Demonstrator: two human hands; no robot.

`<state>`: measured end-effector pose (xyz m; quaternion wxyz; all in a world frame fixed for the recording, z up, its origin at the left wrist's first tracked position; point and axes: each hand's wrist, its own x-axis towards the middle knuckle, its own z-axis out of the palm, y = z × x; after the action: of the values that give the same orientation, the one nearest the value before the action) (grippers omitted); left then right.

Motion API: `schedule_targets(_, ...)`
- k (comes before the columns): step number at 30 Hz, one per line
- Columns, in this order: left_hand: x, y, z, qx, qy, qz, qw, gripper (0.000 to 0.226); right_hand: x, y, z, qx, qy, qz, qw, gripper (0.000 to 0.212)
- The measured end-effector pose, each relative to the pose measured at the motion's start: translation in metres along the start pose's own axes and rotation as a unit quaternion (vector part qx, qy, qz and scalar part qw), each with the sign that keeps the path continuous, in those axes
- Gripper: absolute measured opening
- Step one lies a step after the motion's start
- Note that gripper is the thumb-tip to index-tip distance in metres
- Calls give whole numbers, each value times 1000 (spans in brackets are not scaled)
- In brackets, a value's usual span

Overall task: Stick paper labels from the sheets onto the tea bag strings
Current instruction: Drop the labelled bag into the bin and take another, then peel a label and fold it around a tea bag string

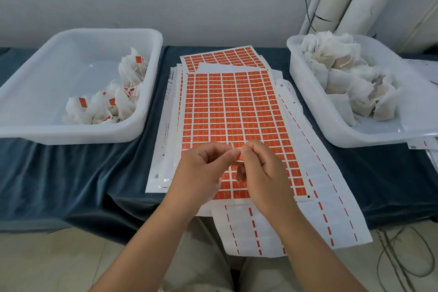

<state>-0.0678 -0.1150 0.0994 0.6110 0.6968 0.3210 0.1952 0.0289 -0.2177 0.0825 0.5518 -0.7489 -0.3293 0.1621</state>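
Dark blue cloth [71,185] covers the table across the middle of the frame.

Upper left: white tub [71,136], a small heap of tea bags [104,104] in its right end, orange tags showing on them. Upper right: second tub [315,111], piled with untagged bags [343,73], strings loose.

Centre: stack of label sheets; top sheet [232,106] is a full grid of orange labels. Spent backing sheets [331,208] hang off the near edge at lower right, only red dashes left on them.

Lower centre, above the near end of the top sheet: left hand [201,168] and right hand [263,173] meet fingertip to fingertip, both pinching one small orange label [239,157], remaining fingers curled. A pale thread may run between the fingertips; too fine to be sure, and no bag shows in either hand.

Risks, as I judge them: the label may fold crooked or stick to a fingertip, spoiling the glue. If the string is off the fold line, the tag could slip off later. A wrist could catch and lift the sheet below.

Writing: labels carry pale marks, unreadable. Fine print and square codes on the sheet margins at centre left, also illegible.
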Motion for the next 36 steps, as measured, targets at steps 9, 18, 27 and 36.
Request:
schedule_targets(9,12,28,-71,21,230,130,964,17,-6,13,-5,26,-44,36,998,36)
schedule_targets(18,96,55,-199,113,273,41,955,22,-10,24,-4,0,-81,46,996,37)
schedule_targets(27,132,23,-211,98,232,-119,960,20,-6,38,-19,-27,-81,57,995,36)
schedule_targets(36,134,17,-218,133,237,-25,962,22,32,15,-95,-92,4,36,995,23)
